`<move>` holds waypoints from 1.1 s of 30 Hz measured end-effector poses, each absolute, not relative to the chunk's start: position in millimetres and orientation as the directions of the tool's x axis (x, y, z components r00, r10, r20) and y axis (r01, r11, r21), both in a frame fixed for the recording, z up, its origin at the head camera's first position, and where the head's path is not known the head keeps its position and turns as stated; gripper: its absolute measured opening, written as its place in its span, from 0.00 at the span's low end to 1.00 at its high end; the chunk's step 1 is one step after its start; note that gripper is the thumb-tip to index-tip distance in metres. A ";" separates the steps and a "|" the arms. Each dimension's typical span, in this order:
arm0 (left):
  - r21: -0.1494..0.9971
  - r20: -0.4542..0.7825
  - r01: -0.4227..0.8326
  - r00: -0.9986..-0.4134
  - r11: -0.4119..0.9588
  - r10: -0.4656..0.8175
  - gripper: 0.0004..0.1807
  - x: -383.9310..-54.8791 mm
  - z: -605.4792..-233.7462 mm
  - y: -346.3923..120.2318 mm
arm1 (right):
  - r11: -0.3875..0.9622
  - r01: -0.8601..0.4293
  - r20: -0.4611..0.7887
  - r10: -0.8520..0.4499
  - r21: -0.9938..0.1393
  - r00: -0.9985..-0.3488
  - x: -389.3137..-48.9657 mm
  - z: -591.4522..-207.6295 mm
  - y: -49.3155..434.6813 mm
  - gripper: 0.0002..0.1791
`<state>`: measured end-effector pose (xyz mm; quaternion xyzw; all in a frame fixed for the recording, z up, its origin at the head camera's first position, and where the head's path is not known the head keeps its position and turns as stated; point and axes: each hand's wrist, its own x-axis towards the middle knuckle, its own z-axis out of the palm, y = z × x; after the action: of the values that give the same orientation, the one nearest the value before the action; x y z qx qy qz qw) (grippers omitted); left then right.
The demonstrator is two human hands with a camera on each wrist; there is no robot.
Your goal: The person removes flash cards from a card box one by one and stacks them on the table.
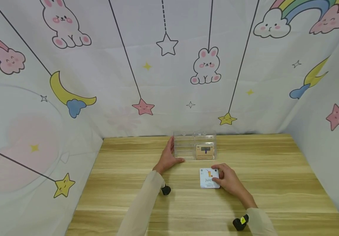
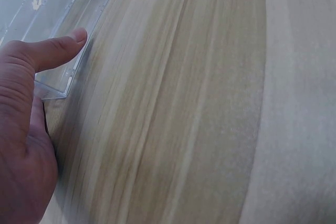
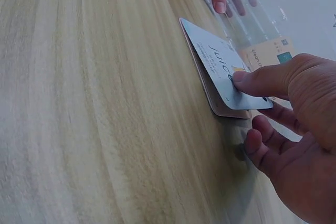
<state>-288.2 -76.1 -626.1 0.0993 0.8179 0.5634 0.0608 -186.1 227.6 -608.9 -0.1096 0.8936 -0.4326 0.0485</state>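
Juice card (image 1: pixel 206 182) ×1, just in front of clear box (image 1: pixel 184 149) ×1; near-square, no clear long axis, top toward box. Right hand (image 1: pixel 229 180) pinches it, thumb on face; a card edge (image 3: pixel 229 111) shows beneath. Left hand (image 1: pixel 167 159), thumb-and-fingers grip on box's left end. Tan card (image 1: pixel 204 152) ×1 in box's right side.

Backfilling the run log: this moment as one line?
left hand: grips clear tray | right hand: pinches juice card | tan card: in clear tray's right half
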 end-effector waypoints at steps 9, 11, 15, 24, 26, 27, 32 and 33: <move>0.934 0.023 0.104 -0.972 0.341 0.234 0.69 -289.7 -628.7 -76.4 | 0.613 -0.188 0.047 -0.238 -0.767 -0.970 -185.7 -611.4 226.7 0.24; 0.936 0.026 0.106 -0.972 0.337 0.234 0.69 -289.4 -627.8 -76.4 | 0.616 -0.187 0.046 -0.236 -0.766 -0.971 -185.7 -611.4 226.1 0.24; 0.935 0.034 0.115 -0.971 0.335 0.236 0.69 -288.2 -626.2 -76.4 | 0.625 -0.189 0.046 -0.238 -0.757 -0.970 -185.7 -612.6 225.8 0.24; 0.932 0.034 0.116 -0.971 0.343 0.236 0.68 -287.5 -622.7 -75.2 | 0.648 -0.180 0.013 -0.253 -0.740 -0.967 -186.7 -614.5 226.4 0.23; 0.930 0.036 0.121 -0.970 0.346 0.242 0.68 -288.3 -623.9 -75.7 | 0.652 -0.188 0.016 -0.260 -0.734 -0.966 -186.8 -614.4 226.6 0.23; 0.930 0.032 0.118 -0.969 0.349 0.243 0.69 -288.9 -625.0 -75.9 | 0.654 -0.193 0.019 -0.263 -0.731 -0.964 -186.8 -614.3 226.8 0.23; 0.930 0.018 0.106 -0.970 0.352 0.244 0.70 -291.5 -630.1 -76.8 | 0.659 -0.215 0.028 -0.282 -0.721 -0.959 -186.1 -613.0 227.1 0.22; 0.932 0.019 0.105 -0.970 0.348 0.244 0.70 -291.5 -630.3 -76.8 | 0.662 -0.212 0.024 -0.281 -0.719 -0.959 -186.1 -612.7 227.0 0.22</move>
<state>-291.5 -76.8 -630.3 0.1066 0.8185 0.5611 0.0617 -186.1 227.0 -612.7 -0.1353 0.9105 -0.3882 0.0444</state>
